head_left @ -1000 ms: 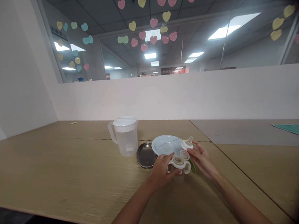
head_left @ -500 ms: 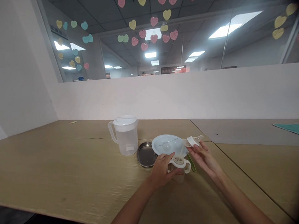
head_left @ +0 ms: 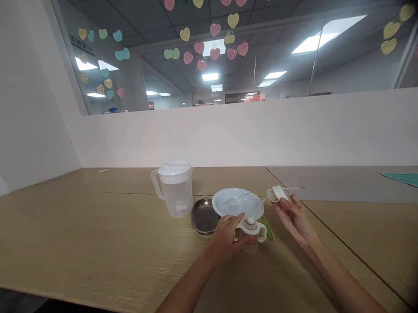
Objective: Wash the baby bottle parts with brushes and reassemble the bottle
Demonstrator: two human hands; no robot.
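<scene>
My left hand [head_left: 227,238] is wrapped round a two-handled baby bottle [head_left: 249,244], which stands upright on the table with its top uncovered. My right hand [head_left: 293,218] grips the bottle's white cap [head_left: 280,194], tilted sideways up and to the right of the bottle, with a clear teat pointing right. From the cap's underside a pale straw [head_left: 260,208] runs down, and its white lower end sits at the bottle's mouth. Behind the bottle lies a pale blue basin [head_left: 225,200] with a thin rod resting across it.
A lidded clear pitcher [head_left: 178,195] stands left of the basin. Between them is a round metal dish [head_left: 204,217]. A green object [head_left: 267,228] lies partly hidden behind the bottle. A teal cloth [head_left: 411,180] is at the far right, on the wooden table [head_left: 83,243].
My right hand has moved a little right with the cap, turning it so the teat points further right. The straw's white end has come up to the bottle's mouth. My left hand stays put.
</scene>
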